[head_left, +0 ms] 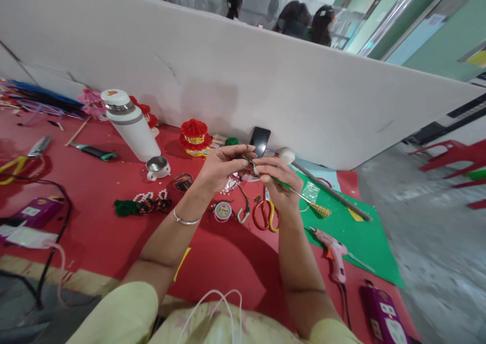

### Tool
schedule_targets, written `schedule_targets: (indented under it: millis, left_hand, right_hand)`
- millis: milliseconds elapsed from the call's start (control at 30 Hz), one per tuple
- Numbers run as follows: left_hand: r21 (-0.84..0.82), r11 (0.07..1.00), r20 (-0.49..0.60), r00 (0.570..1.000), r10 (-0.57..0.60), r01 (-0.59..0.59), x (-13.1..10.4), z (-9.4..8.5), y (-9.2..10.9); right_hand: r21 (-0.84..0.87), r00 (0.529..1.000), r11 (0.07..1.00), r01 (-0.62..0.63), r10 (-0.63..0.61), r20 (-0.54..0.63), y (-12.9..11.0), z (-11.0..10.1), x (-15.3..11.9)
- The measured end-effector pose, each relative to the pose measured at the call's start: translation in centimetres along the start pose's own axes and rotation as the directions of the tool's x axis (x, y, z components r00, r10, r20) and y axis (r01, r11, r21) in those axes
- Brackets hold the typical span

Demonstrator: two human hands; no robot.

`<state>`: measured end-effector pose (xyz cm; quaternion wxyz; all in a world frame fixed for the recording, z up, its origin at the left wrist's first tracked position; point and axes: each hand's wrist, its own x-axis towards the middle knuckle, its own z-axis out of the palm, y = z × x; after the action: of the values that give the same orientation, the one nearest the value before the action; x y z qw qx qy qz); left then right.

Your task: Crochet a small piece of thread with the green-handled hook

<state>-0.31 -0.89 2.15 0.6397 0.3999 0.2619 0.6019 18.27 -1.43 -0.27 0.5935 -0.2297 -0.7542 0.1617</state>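
Note:
Above the middle of the red table, my two hands meet at a small piece of dark yarn work (248, 159). My left hand (224, 166) pinches it between thumb and fingers. With bent fingers my right hand (280, 179) grips a thin crochet hook (284, 185), green near the fingers and silvery further back, its tip at the yarn work. Fingers partly hide the piece. Below the hands lie red-and-yellow scissors (272, 217), a spool of clear thread (223, 211) and a pale green hook-shaped piece (243, 215). A multicoloured yarn ball (183, 182) rests left of them.
A white bottle (132, 126), a small metal cup (158, 167) and a red fringed ornament (194, 136) stand left. A phone (260, 140) leans at the white partition (243, 65). On the right are a green sheet (374, 242), a pink glue gun (334, 253) and a purple power strip (385, 313).

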Motion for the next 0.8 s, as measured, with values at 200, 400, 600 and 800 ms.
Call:
schedule_targets:
  millis: [200, 400, 600, 800]
  left_hand:
    - [0.011, 0.997, -0.113, 0.991, 0.076, -0.075, 0.4, 0.2, -1.1]
    - [-0.077, 0.995, -0.229, 0.973, 0.042, -0.061, 0.1, 1.4, -2.8]
    - [-0.177, 0.966, 0.004, 0.982, -0.19, 0.188, 0.2, 0.2, -1.2]
    - [-0.08, 0.97, 0.037, 0.973, -0.226, 0.228, 0.6, -0.5, 0.0]
  right_hand:
    - [-0.207, 0.986, 0.971, 0.12, -0.14, -0.088, -0.4, 1.0, -0.2]
    - [-0.477, 0.953, 0.857, 0.196, -0.281, -0.113, 0.4, 2.3, -1.2]
    - [-0.332, 0.949, 0.915, 0.229, -0.286, -0.134, 1.4, 1.5, -0.8]
    - [-0.08, 0.984, 0.981, 0.174, -0.177, -0.024, 1.7, -0.8, 0.4]
